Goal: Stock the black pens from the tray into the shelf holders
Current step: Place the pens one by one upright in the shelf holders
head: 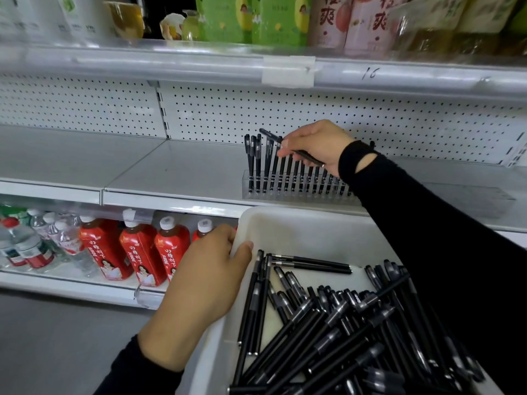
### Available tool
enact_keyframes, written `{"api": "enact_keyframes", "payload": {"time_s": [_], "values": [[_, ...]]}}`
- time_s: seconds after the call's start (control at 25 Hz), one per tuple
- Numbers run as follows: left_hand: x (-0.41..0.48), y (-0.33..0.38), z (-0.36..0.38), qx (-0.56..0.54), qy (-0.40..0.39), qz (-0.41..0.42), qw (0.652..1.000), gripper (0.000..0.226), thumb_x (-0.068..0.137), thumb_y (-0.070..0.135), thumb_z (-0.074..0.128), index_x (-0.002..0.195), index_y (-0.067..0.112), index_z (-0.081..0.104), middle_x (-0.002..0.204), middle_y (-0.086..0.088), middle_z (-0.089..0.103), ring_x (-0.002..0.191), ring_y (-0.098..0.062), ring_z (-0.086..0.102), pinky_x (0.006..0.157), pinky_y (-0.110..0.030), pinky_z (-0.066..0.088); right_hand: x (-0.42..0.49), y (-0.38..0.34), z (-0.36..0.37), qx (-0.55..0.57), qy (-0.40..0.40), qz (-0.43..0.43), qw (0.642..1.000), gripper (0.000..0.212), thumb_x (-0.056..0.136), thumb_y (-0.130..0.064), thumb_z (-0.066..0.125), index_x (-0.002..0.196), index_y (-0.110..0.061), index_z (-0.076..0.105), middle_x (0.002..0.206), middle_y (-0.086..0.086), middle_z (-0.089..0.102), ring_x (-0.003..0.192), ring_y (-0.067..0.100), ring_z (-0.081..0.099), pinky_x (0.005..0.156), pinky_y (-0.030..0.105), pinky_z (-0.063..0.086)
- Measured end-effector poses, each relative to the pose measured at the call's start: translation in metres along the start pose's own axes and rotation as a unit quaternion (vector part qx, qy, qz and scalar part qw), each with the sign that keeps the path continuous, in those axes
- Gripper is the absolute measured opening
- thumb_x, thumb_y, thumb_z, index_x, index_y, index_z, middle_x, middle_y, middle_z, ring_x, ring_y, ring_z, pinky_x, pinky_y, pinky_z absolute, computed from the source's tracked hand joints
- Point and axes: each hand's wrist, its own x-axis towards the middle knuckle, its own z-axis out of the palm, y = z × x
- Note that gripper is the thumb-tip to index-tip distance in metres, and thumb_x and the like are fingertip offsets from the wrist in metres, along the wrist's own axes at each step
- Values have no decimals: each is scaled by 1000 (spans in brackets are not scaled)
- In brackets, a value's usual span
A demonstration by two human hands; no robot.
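I am pinching one black pen (pixel 271 135) in my right hand (pixel 316 146), fingers curled round its barrel. It is lying slanted across the tops of the standing pens (pixel 288 173) rather than pointing down at a slot. My left hand (pixel 208 277) is gripping the left rim of the white tray (pixel 302 223), thumb hooked inside the wall, and carrying it just below the edge of the shelf (pixel 171 172). The clear holder (pixel 247 192) is sitting on that shelf with a row of pens upright in it, and the loose stock (pixel 342 323) is lying heaped at the near end of the tray.

I am judging the slant to be the first risk: if I am lowering the pen at this angle, it could rake the caps at the left end, where a few pens are already leaning. A sideways push might also slide or tip the light holder. My right sleeve is covering the holder's right end, so I cannot tell which slots there are free, and the cuff could brush pens out. I am also supporting the tray with one hand at one side while the heap is weighing down the other, so it could dip and spill.
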Motion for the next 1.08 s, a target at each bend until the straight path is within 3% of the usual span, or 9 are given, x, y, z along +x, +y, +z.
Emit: {"api": "enact_keyframes", "payload": {"time_s": [0.12,0.32,0.4,0.48,0.64,0.8,0.96,1.08], "values": [[0,-1,0,-8,-1,0,1000,18,97,39,51,90,24,59,72,0,67,69,-13,62,58,-30,44,18,10,13,-3,28,8,1000,43,79,-9,82,120,-7,68,104,9,74,84,14,65,83,27,58],[2,-2,1,-13,0,4,1000,18,97,39,52,90,25,59,72,0,68,70,-14,63,60,-33,47,36,23,30,60,80,0,995,25,92,3,60,113,-9,58,106,14,74,81,16,71,69,22,53],[3,-3,1,-23,0,2,1000,19,96,39,52,88,23,59,72,0,69,70,-17,64,65,-37,50,39,28,33,67,90,-21,993,32,93,7,56,120,-10,51,108,13,72,84,17,72,70,20,54],[3,-4,2,-28,0,2,1000,20,96,39,53,88,22,59,71,0,69,69,-17,64,65,-37,51,42,33,36,52,85,-50,994,40,91,4,63,126,-11,52,109,9,71,96,19,71,76,19,54],[4,-5,2,-28,0,2,1000,20,97,39,52,87,24,59,68,1,66,64,-14,60,56,-32,41,55,39,42,25,135,-52,989,20,91,-16,71,109,-11,63,104,-1,70,95,22,66,91,41,56],[3,-5,3,-35,-5,1,999,19,97,40,52,88,25,59,68,2,65,63,-12,60,56,-31,40,66,44,44,-1,148,-54,988,14,93,-14,67,105,-12,61,111,5,72,104,21,68,96,42,55],[3,-5,3,-35,-1,1,999,18,97,39,53,87,25,59,61,6,58,56,-7,52,52,-26,33,77,44,44,-64,161,-53,983,10,94,-10,62,88,-16,58,104,9,73,100,26,70,89,46,57],[3,-6,2,-38,-3,3,999,18,97,39,53,87,25,60,60,5,60,55,-7,52,52,-28,34,81,45,43,-149,178,-56,971,6,95,-11,57,97,-14,62,103,7,73,94,27,71,86,45,59]]}}
